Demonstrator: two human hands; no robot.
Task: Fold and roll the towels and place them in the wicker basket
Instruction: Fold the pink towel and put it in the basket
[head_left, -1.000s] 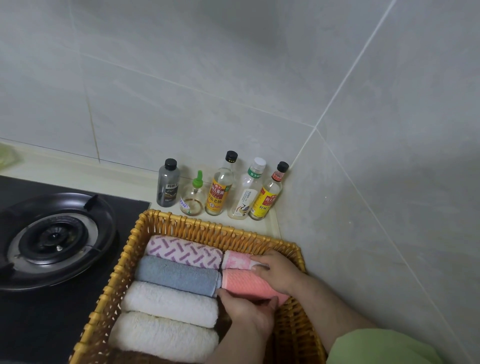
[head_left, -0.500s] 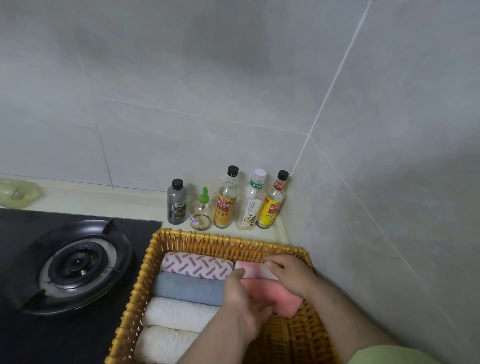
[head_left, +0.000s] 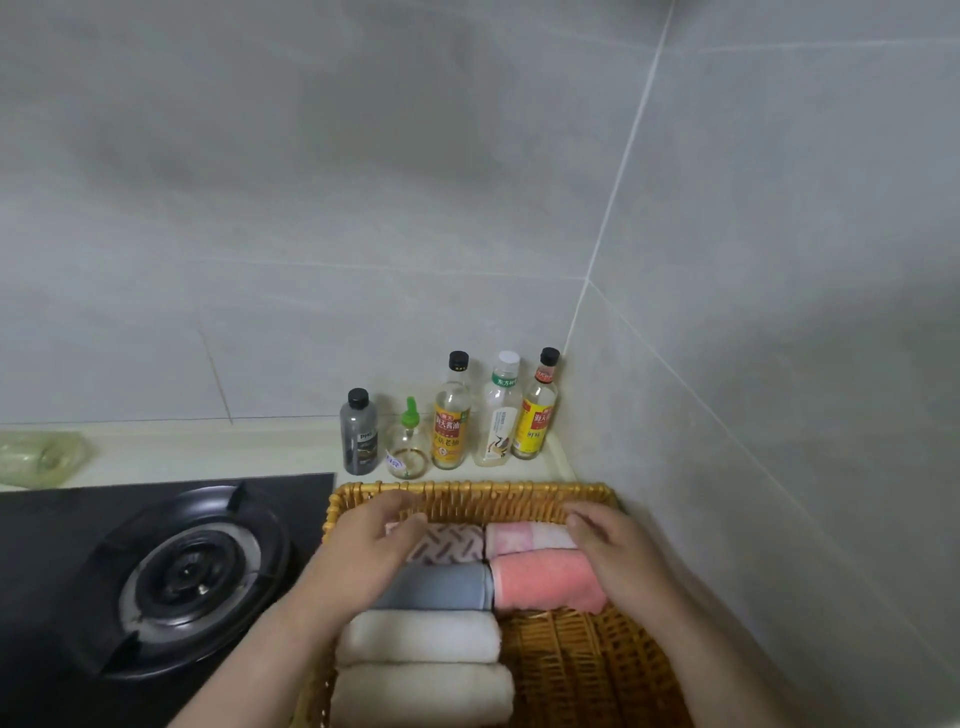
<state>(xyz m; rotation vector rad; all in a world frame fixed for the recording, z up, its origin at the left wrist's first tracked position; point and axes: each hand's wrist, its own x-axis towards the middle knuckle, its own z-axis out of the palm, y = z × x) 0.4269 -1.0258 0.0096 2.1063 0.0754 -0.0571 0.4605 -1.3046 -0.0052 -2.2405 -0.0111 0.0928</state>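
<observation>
Grey wall tiles meeting in a corner over a pale countertop (head_left: 208, 452). Left hand (head_left: 363, 551) loosely spread, fingers nearly straight, gripping nothing, over the left ends of the patterned purple-and-white roll (head_left: 452, 543) and the grey-blue roll (head_left: 441, 587); too blurred to tell touching from hovering. Right hand (head_left: 618, 556) likewise relaxed, laid on the right ends of the pale pink roll (head_left: 524, 538) and the coral roll (head_left: 545, 579), curled round neither. Nearer in the left column, a white roll (head_left: 421, 636) and a second white roll (head_left: 421, 696), side by side. All six inside the wicker basket (head_left: 467, 499).

Behind the basket, against the wall, five bottles in a row:
- dark grey bottle (head_left: 358, 436), label unreadable
- small clear bottle (head_left: 408, 447) with green spout
- soy sauce bottle (head_left: 451, 415), yellow label reading 海天酱油
- white-capped bottle (head_left: 498, 415), green neck band beginning 东方
- corner bottle (head_left: 535, 415), yellow-and-red label beginning 海天

Left of the basket, black gas burner (head_left: 192, 571).
</observation>
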